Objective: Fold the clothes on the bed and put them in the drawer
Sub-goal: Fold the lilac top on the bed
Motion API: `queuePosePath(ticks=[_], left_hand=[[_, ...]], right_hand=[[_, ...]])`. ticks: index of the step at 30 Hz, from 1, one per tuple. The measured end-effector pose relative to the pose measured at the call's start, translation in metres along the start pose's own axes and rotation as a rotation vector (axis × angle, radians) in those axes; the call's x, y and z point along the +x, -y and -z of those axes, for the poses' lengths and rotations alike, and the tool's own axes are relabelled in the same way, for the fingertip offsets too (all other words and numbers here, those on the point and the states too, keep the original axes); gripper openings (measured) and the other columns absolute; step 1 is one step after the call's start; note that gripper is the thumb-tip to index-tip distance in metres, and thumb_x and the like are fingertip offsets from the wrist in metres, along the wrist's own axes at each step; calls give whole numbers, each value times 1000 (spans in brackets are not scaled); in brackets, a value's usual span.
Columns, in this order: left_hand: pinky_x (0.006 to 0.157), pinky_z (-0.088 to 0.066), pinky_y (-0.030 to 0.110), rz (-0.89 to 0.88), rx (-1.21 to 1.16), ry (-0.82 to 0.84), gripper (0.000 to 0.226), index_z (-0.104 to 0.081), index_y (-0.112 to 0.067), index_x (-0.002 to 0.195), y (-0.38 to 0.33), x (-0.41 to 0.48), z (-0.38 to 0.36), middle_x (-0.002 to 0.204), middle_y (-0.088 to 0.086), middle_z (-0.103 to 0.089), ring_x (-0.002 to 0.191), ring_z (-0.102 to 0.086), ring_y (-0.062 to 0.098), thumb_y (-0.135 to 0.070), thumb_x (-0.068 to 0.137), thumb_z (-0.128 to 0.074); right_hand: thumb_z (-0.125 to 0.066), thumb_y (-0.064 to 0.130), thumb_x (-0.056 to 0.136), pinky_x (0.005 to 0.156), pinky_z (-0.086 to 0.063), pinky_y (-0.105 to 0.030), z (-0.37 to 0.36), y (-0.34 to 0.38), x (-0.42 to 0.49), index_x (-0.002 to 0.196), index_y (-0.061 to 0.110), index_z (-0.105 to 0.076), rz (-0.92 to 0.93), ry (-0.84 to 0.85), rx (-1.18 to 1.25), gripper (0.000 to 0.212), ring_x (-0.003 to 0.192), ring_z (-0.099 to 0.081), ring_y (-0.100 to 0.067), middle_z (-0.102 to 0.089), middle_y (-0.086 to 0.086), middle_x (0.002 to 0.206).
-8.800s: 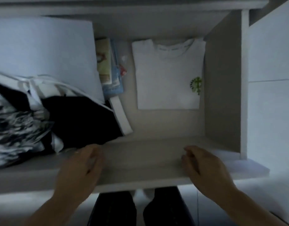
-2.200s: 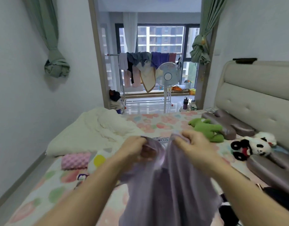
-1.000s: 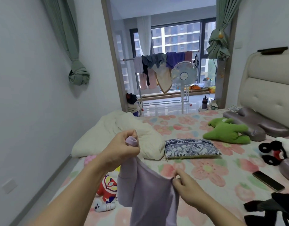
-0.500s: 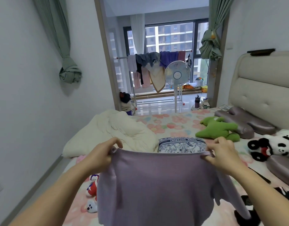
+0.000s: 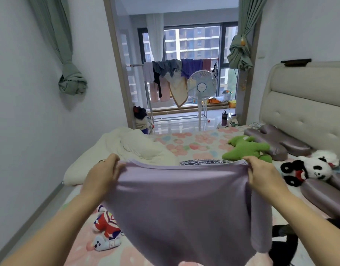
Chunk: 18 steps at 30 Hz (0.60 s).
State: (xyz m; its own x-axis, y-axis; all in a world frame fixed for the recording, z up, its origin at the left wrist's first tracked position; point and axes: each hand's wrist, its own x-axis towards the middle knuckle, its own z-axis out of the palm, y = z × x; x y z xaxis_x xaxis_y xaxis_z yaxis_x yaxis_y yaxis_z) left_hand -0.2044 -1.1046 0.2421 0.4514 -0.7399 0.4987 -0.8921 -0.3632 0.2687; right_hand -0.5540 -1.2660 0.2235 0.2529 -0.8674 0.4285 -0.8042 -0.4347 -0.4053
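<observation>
A lilac shirt (image 5: 182, 204) hangs spread out in the air above the bed (image 5: 194, 143), which has a pink flowered sheet. My left hand (image 5: 103, 173) grips its upper left corner and my right hand (image 5: 265, 175) grips its upper right corner, holding the top hem stretched taut between them. A sleeve droops at the shirt's right side. A dark garment (image 5: 284, 240) lies on the bed at the lower right, partly hidden by the shirt. The drawer is out of sight.
A cream duvet (image 5: 125, 150) lies bunched at the bed's left. A patterned pouch (image 5: 201, 162), a green plush (image 5: 246, 148), a panda plush (image 5: 307, 169), small toys (image 5: 105, 233) and purple pillows (image 5: 276, 144) lie on the bed. A fan (image 5: 201, 87) and a drying rack stand beyond.
A second ago my hands held the shirt bunched and close together. They have since moved apart to its two upper corners and stretched it flat, and the shirt now sits slightly wider and tauter.
</observation>
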Motion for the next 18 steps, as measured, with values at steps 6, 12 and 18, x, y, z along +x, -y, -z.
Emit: queuePosePath(ticks=[6, 12, 18], left_hand=[[63, -19, 25, -188, 143, 302, 37, -29, -23, 66, 7, 7, 7, 73, -4, -32, 84, -46, 25, -24, 86, -61], [66, -28, 36, 169, -49, 65, 20, -43, -10, 73, 32, -2, -1, 91, 28, -53, 89, -53, 41, 5, 86, -46], [61, -23, 34, 220, -134, -48, 24, -46, -7, 74, 47, -6, -2, 83, 27, -60, 73, -49, 34, -18, 96, -45]], right_hand=[[-52, -1, 79, 68, -41, -43, -21, -16, -11, 105, -2, -58, -193, -6, -84, 26, 88, -58, -46, -61, -33, 98], [-42, 2, 90, 65, -29, -31, -20, -7, -6, 97, 13, -59, -175, -20, 380, 22, 89, -56, -32, -65, -15, 94], [-69, 26, 81, 68, -38, -33, 5, -9, -4, 93, 14, -66, 49, 133, 58, 18, 89, -61, -32, -69, -12, 89]])
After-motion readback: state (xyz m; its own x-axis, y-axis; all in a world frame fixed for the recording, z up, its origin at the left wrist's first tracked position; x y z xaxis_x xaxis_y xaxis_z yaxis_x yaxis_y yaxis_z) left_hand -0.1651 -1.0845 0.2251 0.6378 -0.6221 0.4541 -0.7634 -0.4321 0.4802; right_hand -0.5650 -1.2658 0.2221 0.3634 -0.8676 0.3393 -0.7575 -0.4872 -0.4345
